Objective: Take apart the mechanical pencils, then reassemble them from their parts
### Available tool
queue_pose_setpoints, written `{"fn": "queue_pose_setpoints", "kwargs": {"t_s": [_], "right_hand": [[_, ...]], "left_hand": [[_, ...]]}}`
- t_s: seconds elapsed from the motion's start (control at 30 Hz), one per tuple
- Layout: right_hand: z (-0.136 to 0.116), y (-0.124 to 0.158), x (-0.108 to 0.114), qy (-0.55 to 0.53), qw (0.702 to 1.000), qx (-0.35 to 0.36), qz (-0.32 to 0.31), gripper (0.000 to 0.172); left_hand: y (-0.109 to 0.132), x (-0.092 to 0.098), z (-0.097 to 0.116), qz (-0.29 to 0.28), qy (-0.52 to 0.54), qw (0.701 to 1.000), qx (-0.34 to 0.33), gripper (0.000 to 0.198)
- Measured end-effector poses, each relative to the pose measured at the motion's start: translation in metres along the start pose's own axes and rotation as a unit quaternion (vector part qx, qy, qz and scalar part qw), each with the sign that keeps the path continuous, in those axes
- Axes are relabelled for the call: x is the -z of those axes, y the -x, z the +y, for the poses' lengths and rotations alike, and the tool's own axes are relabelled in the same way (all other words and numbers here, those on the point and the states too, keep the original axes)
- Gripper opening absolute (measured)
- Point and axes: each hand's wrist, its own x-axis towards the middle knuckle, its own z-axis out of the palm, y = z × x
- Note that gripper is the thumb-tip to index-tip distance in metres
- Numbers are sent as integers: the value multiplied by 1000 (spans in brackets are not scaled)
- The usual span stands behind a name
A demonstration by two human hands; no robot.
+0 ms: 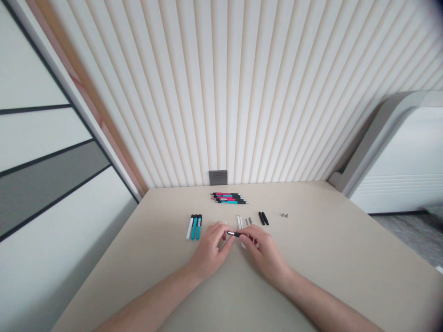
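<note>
Between my hands lies a black pen grip section (pixel 236 234) with a silver tip pointing left. My right hand (pixel 263 246) pinches its black end between thumb and fingers. At the silver tip, my left hand (pixel 212 244) has thumb and index finger closed on it. Thin white refills (pixel 239 220) lie just beyond the hands, partly hidden by the right one. Small grey springs (pixel 249 221) sit beside them. Two black grip pieces (pixel 263 218) lie side by side further right, and little silver cone tips (pixel 284 215) rest beyond those.
Left of my hands lie three pen barrels (pixel 194 227), one white and two blue with black ends. A row of several pens (pixel 229 198), red, blue and black, lies near the table's back edge. Behind the beige table (pixel 148 249) stands a ribbed wall with a dark socket (pixel 218 177).
</note>
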Motion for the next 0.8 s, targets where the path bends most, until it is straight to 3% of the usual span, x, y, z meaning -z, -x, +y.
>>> {"fn": "queue_pose_setpoints", "kwargs": {"t_s": [0.27, 0.43, 0.53, 0.63, 0.8], "right_hand": [[-7, 1, 0, 89, 992, 80, -42, 20], [-3, 1, 2, 134, 985, 106, 23, 20], [0, 0, 4, 134, 983, 119, 39, 26], [0, 0, 5, 121, 983, 140, 11, 34], [-4, -1, 4, 72, 987, 145, -10, 30]], "left_hand": [[-1, 3, 2, -27, 110, 993, -31, 10], [-2, 2, 2, -16, 96, 995, 21, 9], [-1, 1, 0, -23, 79, 995, 55, 12], [-1, -1, -2, -35, 74, 995, 56, 16], [-1, -1, -3, -42, 65, 996, 41, 19]]}}
